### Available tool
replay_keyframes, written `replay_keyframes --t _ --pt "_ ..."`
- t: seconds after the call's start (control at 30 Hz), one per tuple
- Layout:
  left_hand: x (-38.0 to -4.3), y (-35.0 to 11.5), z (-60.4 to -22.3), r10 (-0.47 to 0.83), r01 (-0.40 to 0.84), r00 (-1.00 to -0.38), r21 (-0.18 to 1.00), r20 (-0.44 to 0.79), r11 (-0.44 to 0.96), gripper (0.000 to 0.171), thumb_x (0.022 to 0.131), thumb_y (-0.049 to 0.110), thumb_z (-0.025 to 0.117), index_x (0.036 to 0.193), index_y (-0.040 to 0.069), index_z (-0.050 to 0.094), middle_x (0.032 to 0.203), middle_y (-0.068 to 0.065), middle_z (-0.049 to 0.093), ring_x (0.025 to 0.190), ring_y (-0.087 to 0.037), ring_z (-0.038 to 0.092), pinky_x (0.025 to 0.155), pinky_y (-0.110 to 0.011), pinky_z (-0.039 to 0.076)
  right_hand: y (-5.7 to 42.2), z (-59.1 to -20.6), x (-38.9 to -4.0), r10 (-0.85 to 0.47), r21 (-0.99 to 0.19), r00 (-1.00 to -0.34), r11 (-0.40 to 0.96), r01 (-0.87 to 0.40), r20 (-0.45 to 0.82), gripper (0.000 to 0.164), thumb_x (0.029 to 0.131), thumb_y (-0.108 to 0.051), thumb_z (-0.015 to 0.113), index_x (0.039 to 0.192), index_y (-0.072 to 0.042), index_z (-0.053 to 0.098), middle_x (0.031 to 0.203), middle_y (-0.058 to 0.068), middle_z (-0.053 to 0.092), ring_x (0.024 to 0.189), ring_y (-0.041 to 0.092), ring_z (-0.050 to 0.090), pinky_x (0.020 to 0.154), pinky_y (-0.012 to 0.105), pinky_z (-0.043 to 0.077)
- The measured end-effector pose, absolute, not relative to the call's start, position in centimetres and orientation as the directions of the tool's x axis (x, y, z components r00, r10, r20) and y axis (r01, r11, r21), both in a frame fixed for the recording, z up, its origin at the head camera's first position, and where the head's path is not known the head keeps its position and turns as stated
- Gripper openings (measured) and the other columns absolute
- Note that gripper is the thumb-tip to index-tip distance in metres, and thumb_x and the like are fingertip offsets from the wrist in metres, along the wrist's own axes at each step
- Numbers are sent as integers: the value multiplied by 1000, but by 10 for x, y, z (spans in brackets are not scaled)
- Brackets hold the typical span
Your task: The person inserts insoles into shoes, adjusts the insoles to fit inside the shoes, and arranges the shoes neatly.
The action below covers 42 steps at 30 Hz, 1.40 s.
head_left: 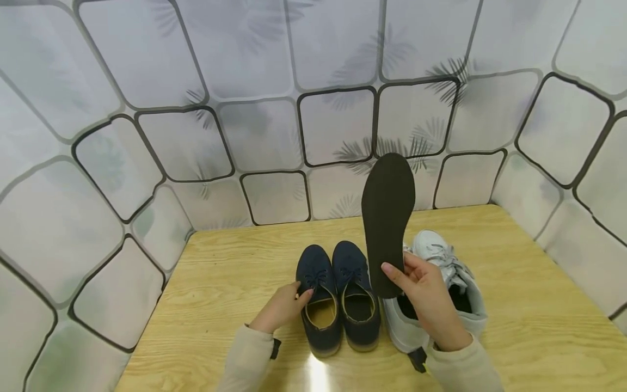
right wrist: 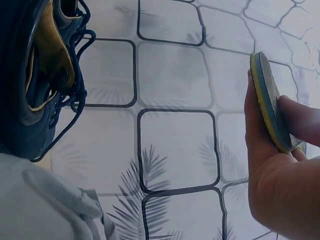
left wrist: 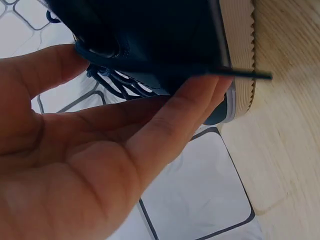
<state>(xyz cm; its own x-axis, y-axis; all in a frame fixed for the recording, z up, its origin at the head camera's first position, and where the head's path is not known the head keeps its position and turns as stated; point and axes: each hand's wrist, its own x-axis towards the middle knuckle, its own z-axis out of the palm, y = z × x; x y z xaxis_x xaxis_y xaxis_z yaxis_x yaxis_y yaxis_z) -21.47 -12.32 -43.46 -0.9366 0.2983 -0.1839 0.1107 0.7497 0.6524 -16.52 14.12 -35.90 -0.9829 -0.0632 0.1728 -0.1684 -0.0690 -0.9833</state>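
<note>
My right hand (head_left: 428,296) holds up a dark insole (head_left: 388,212) by its heel end, thumb on one face and fingers behind. In the right wrist view, yellow and blue layers show along the insole's edge (right wrist: 264,100). A pair of navy lace-up shoes stands side by side on the table, toes pointing away. My left hand (head_left: 281,307) grips the left navy shoe (head_left: 313,264), its thumb by the laces and its fingers along the outer side (left wrist: 165,75). Tan lining shows inside that shoe; the right navy shoe (head_left: 349,256) looks dark inside.
White sneakers (head_left: 433,245) stand just right of the navy shoes, partly hidden behind my right hand and the insole. Everything stands on a light wooden table (head_left: 235,267). Patterned pale cloth (head_left: 259,136) hangs behind it and along both sides.
</note>
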Motion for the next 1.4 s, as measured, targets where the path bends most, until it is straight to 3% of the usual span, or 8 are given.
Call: replay_keyframes --t 0.13,0.23,0.43,0.53,0.7,0.9,1.17,1.4 --pt "-214 -127 -424 303 201 -951 613 -66 764 62 91 40 42 130 -8 34 125 -25 44 108 -36 49 91 -46 37 147 -358 -165 -123 -986 -979 -40 -160 164 40 85 -17 59 119 3 51 112 9 58 101 18 56 80 30 47" --pt "-213 -128 -399 335 420 -907 509 254 752 56 89 31 52 131 -3 36 125 -20 43 110 -31 47 90 -42 38 153 -356 -164 -185 -988 -972 26 -153 145 40 85 -19 58 120 -1 52 111 12 58 99 18 57 78 31 48" --pt "-213 -117 -333 478 742 -497 68 724 667 70 73 12 71 133 6 36 134 -13 35 121 -28 35 94 -38 35 165 -346 -165 -338 -958 -927 169 -231 163 31 85 -20 59 111 -5 58 103 14 60 85 19 62 67 33 51" --pt "-213 -111 -312 573 754 -415 -85 707 651 81 69 15 75 137 10 30 141 -11 25 129 -28 25 101 -39 25 170 -341 -166 -464 -923 -867 221 -314 184 20 85 -18 57 101 -6 60 92 10 62 73 17 61 60 31 50" --pt "-210 -106 -301 730 743 -439 -246 523 623 101 65 29 78 142 17 14 147 -8 7 134 -27 7 106 -42 12 181 -334 -169 -664 -845 -718 250 -473 206 13 87 -16 56 98 -11 60 77 -1 62 62 6 57 55 25 47" --pt "-204 -102 -308 804 793 -422 -259 419 551 105 61 28 80 142 14 15 143 -5 23 132 -22 18 106 -44 8 191 -325 -175 -803 -720 -544 227 -656 243 6 86 -11 56 86 -17 55 63 -7 45 56 -3 39 50 17 38" --pt "-202 -99 -314 776 804 -444 -183 448 566 92 62 30 80 136 7 29 129 -7 39 118 -21 36 101 -37 25 167 -315 -162 -548 -358 -793 707 -610 267 47 80 -33 63 118 -8 53 107 2 58 94 16 56 77 32 46" --pt "-204 -89 -315 753 794 -455 -167 475 585 67 70 22 75 126 5 42 122 -8 45 113 -22 43 96 -34 33 115 -323 -158 -473 70 -747 862 -502 468 85 66 -45 73 126 6 41 109 18 51 92 29 54 75 35 46"
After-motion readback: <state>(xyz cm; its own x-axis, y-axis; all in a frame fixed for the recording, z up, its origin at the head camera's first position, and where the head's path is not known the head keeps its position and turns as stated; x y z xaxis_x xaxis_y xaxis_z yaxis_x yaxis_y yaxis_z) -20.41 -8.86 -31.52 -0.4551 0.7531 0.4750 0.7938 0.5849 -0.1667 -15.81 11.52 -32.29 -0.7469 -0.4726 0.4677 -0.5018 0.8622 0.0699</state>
